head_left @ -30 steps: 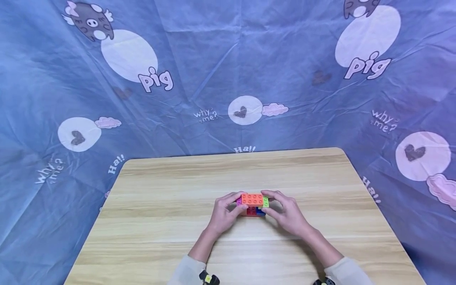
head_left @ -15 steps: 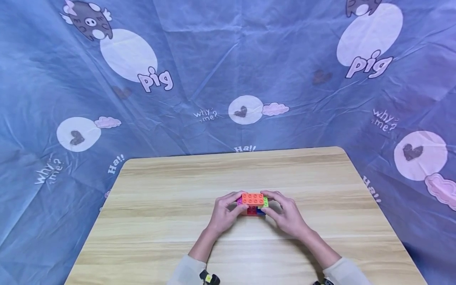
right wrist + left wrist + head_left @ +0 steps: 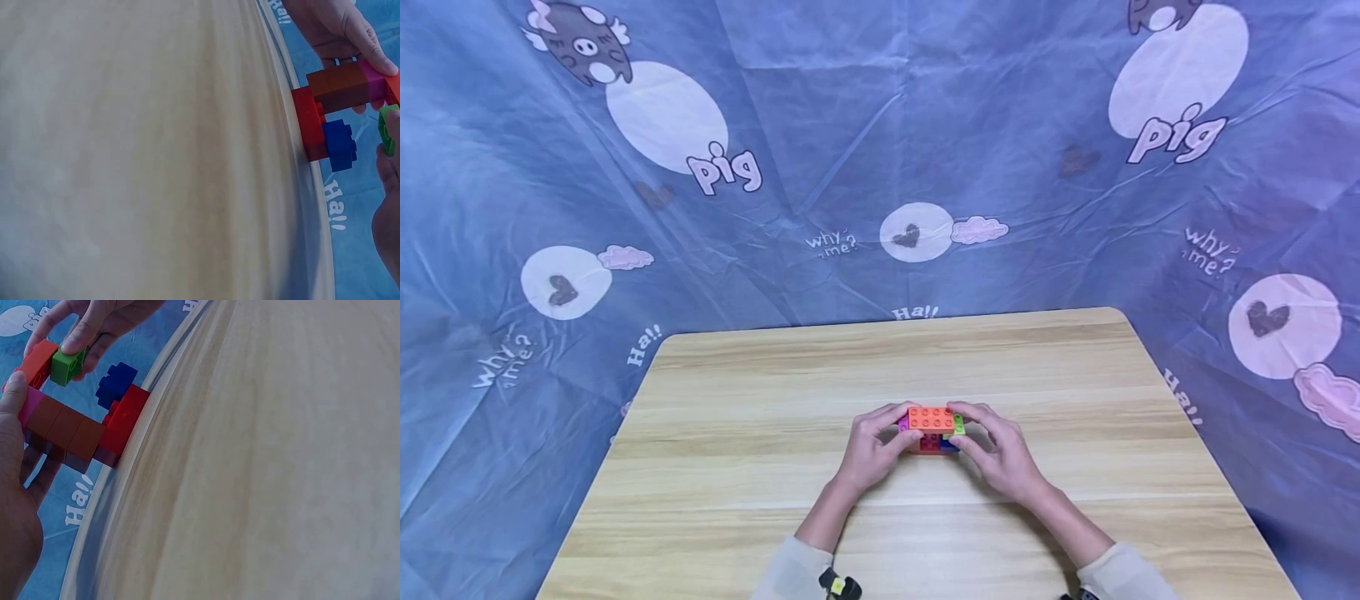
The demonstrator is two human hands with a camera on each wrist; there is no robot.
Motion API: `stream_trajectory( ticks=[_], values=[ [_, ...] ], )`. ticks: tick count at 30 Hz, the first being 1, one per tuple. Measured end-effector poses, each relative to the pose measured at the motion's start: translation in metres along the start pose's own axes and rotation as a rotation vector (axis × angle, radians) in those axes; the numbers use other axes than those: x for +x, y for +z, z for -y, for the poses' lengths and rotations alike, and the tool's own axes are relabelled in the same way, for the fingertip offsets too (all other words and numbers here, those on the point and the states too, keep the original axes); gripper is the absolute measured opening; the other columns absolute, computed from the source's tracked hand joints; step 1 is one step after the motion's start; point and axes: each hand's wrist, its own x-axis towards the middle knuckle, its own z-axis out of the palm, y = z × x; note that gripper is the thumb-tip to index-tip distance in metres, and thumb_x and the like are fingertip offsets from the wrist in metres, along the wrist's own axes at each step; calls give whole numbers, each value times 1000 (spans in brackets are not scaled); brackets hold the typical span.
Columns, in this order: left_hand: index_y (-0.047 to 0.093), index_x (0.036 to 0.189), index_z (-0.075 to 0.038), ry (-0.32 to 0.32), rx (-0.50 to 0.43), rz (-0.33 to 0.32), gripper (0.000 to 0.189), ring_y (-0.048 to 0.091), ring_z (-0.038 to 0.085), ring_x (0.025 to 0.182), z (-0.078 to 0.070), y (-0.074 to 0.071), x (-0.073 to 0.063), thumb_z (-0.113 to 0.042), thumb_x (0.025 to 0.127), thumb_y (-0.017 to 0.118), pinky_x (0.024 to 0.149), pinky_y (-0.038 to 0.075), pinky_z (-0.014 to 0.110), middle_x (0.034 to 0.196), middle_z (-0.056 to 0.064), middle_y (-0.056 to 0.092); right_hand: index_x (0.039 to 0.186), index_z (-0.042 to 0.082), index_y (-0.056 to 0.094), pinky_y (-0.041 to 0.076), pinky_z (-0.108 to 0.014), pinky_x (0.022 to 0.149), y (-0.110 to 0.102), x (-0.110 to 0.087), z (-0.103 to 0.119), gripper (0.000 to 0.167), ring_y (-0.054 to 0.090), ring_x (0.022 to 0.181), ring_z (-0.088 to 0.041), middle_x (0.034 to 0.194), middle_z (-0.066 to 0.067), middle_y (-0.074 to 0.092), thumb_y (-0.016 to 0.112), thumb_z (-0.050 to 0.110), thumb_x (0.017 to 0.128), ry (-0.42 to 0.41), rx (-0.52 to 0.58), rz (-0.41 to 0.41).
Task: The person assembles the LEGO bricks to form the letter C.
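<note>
A small toy-brick structure stands on the table. Its red base brick carries a blue brick at one end and a column of brown bricks at the other. A pink brick tops the column, and an orange brick reaches across from it. My left hand grips the structure near the pink brick, thumb in front. Between thumb and fingers, my right hand pinches a green brick at the orange brick's right end. A gap separates green from blue; whether green is attached, I cannot tell.
The wood-grain table extends around both forearms. Behind it and at both sides hangs a blue printed cloth.
My right hand and the green brick have shifted very slightly left, a fingertip now overlapping the orange brick's corner. The left hand keeps its hold.
</note>
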Motion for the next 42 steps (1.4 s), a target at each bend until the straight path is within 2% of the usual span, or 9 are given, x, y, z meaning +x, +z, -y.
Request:
stream_trajectory(
  ticks=[4, 9, 14, 18, 22, 26, 31, 40, 42],
  values=[
    [72, 127, 7, 3, 8, 2, 39, 77, 26, 100, 14, 3, -3, 5, 88, 80, 89, 64, 33, 115, 19, 77, 136, 6, 68, 58, -24, 98, 4, 0, -2, 58, 71, 113, -17, 126, -12, 74, 81, -13, 83, -40, 17, -29],
    [72, 128, 5, -2, 16, 8, 40, 77, 24, 101, 29, 5, -7, -1, 90, 81, 89, 64, 34, 117, 15, 77, 133, 2, 69, 55, -20, 103, 7, 0, -4, 61, 68, 119, -16, 125, -16, 74, 82, -19, 77, -83, 22, -72],
    [72, 133, -2, -3, 8, 24, 40, 76, 20, 104, 30, 4, -8, -10, 94, 80, 91, 64, 34, 121, 9, 77, 128, -2, 71, 52, -19, 106, 9, 0, -6, 63, 67, 121, -17, 122, -20, 74, 82, -24, 70, -136, -9, -115],
    [71, 135, -6, 1, 13, 30, 41, 76, 18, 105, 29, 4, -9, -12, 95, 79, 92, 63, 33, 122, 7, 77, 128, -1, 71, 51, -21, 109, 9, 0, -5, 63, 67, 122, -18, 123, -18, 74, 83, -22, 70, -150, -19, -123],
    [71, 136, -7, 1, 15, 29, 42, 76, 18, 106, 30, 4, -9, -10, 95, 79, 93, 63, 33, 122, 7, 77, 130, 0, 71, 55, -24, 104, 7, -1, -3, 61, 68, 121, -17, 125, -18, 74, 82, -22, 74, -117, 39, -105],
    [71, 135, -8, -16, 21, 30, 41, 75, 18, 107, 29, 5, -10, -10, 95, 80, 94, 63, 32, 122, 6, 77, 132, -1, 69, 60, -25, 97, 6, -3, -2, 58, 69, 118, -14, 124, -20, 73, 79, -21, 79, -44, 105, -89],
    [72, 132, -2, -6, 50, 25, 42, 76, 19, 105, 28, 6, -9, -10, 93, 82, 94, 63, 32, 120, 8, 78, 134, -3, 64, 57, -27, 102, 6, -7, -1, 57, 69, 118, -10, 128, -25, 70, 78, -20, 82, 46, 144, -92],
    [72, 133, -2, 1, 49, 36, 40, 76, 18, 103, 27, 4, -8, -11, 95, 80, 91, 63, 31, 119, 8, 78, 134, -3, 63, 59, -27, 98, 6, -6, 2, 58, 70, 117, -10, 127, -24, 71, 80, -19, 81, 50, 98, -103],
    [72, 133, -3, -3, 47, 44, 39, 76, 17, 104, 28, 4, -8, -12, 96, 79, 91, 63, 31, 120, 7, 78, 134, -5, 62, 59, -27, 99, 6, -6, 2, 57, 70, 117, -11, 126, -25, 71, 79, -20, 81, 54, 121, -106]
  ],
)
